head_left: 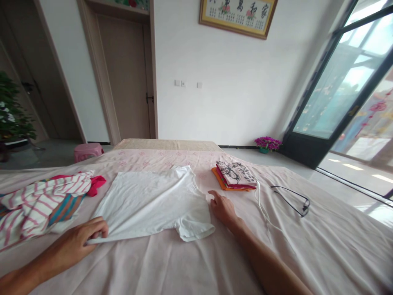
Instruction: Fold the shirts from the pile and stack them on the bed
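A white T-shirt (pixel 150 205) lies spread on its side across the pink bedsheet (pixel 172 270), its hem to the left and its neck to the right. My left hand (pixel 84 237) grips the near corner of the hem, fingers curled round the cloth. Beside the collar and shoulder, my right hand (pixel 222 208) rests with its fingers apart and holds nothing. Just beyond the right hand sits a stack of folded clothes (pixel 236 174), a pink printed piece on top of red and orange ones.
Crumpled striped clothes (pixel 46 200) are heaped at the left. Black-framed glasses (pixel 302 205) and a white cord (pixel 267 215) lie to the right. Beyond the covered surface stand a pink stool (pixel 89 151) and a pot of purple flowers (pixel 267 143).
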Demonstrator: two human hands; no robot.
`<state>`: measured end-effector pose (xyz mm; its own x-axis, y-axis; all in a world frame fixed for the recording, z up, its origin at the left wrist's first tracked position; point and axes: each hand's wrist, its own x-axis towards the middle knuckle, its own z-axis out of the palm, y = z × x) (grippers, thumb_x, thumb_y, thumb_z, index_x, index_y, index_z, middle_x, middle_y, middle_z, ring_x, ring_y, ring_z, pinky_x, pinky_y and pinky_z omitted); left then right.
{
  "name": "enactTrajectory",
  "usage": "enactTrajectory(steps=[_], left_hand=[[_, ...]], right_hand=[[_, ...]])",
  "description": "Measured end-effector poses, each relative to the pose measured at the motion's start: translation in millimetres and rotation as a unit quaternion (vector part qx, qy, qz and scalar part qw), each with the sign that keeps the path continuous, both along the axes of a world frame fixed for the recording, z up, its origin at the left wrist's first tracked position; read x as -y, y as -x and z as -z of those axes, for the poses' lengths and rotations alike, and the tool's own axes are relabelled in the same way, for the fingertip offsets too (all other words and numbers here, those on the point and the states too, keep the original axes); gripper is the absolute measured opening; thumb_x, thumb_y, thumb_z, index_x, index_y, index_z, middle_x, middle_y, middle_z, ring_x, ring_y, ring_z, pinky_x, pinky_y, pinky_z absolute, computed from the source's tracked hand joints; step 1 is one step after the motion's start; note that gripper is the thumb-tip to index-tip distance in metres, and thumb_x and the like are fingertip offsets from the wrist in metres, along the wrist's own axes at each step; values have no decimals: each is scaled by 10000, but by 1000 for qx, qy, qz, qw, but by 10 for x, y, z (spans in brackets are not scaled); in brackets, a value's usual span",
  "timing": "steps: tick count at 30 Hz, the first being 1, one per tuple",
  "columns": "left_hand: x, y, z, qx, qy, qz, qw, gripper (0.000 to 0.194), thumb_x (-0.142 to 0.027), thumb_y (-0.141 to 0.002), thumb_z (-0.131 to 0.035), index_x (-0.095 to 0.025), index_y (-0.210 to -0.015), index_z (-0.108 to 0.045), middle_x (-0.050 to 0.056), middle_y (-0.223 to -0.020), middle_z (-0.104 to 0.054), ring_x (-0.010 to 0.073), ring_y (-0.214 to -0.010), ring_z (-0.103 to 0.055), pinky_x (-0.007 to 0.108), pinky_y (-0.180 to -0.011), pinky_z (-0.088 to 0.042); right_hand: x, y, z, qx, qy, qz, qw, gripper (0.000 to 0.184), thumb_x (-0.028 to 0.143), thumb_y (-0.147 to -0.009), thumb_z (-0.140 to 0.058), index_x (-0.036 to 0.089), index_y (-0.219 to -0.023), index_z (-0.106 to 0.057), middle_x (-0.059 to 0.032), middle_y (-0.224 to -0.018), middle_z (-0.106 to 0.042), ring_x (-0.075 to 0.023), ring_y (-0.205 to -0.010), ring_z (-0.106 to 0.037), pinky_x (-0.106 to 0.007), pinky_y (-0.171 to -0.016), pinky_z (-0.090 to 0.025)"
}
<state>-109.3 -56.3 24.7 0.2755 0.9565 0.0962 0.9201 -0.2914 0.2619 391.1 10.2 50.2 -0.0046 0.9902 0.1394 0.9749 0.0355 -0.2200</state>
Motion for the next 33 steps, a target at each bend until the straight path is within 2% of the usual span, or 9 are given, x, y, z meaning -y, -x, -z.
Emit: enactTrajectory(steps=[3, 6, 11, 14, 17, 23, 27, 30, 33], left_hand=[[50, -25, -51, 11, 45, 38, 998, 348, -80, -600, -429, -260, -839, -606, -28, -842, -623, 171, -799, -603, 240, -742, -423], [43, -41, -91, 4, 16, 51, 999, 345, -58, -620, -437, -251, -851, -605, -15, -908, -646, 179, -893, -607, 250, -824, -409], [-17, -50, -143, -21, 16, 64, 998, 313, -58, -673, -449, -237, -878, -604, -6, -920, -646, 174, -882, -597, 259, -822, -395], [6, -95, -190, -21, 39, 62, 997, 291, -68, -688, -437, -222, -882, -589, -1, -899, -637, 166, -834, -589, 255, -770, -391], [93, -189, -244, -20, 64, 61, 996, 290, -72, -674, -422, -214, -872, -579, -3, -877, -635, 158, -814, -589, 252, -741, -381], [189, -374, -420, -34, 189, 59, 980, 232, -163, -677, -491, -221, -848, -636, -23, -765, -653, 156, -719, -599, 243, -630, -361], [-69, -593, -646, 1, 237, 67, 969, 223, -381, -767, -576, -235, -898, -683, -20, -775, -694, 173, -735, -635, 241, -627, -398], [-471, -875, -727, 45, 158, 76, 983, 391, -494, -891, -430, -223, -1001, -690, 26, -980, -735, 201, -923, -666, 271, -805, -460], [-951, -1154, -615, 63, 73, 46, 994, 520, -504, -923, -368, -185, -1248, -618, 96, -1303, -651, 230, -1202, -594, 318, -1031, -408]], right_hand=[[52, 33, -45, -8, 14, 23, 1000, 427, 321, -1000, -310, 247, -1364, -520, -102, -1137, -720, -252, -1017, -677, -338, -792, -430], [94, 175, -35, -11, 10, 17, 1000, 518, 402, -980, -382, 207, -1459, -410, -118, -1180, -699, -266, -1033, -667, -347, -821, -429], [66, 299, -14, -33, 10, -37, 999, 506, 248, -907, -443, 282, -1409, -491, -50, -1077, -724, -220, -986, -661, -306, -818, -407], [8, 176, -111, -68, 9, -25, 997, 477, 201, -850, -465, 303, -1295, -601, -11, -902, -725, -195, -861, -657, -277, -728, -396], [-26, -11, -253, -80, 14, -38, 996, 442, 192, -806, -495, 287, -1202, -666, -10, -891, -716, -179, -811, -638, -260, -673, -383], [-89, -242, -449, 4, 137, -106, 985, 326, 219, -786, -570, 286, -1048, -750, -41, -974, -733, -209, -890, -662, -272, -718, -410], [-320, -73, -496, 16, 79, -73, 994, 351, 309, -918, -455, 253, -1167, -697, -87, -1134, -711, -246, -1024, -660, -309, -808, -457], [-582, 280, -443, 9, 36, -121, 992, 452, 380, -969, -403, 212, -1356, -566, -120, -1353, -599, -264, -1226, -565, -351, -975, -434], [-834, 705, -287, 21, 27, -188, 982, 560, 423, -995, -363, 130, -1466, -435, -162, -1507, -441, -280, -1402, -384, -396, -1118, -332]])
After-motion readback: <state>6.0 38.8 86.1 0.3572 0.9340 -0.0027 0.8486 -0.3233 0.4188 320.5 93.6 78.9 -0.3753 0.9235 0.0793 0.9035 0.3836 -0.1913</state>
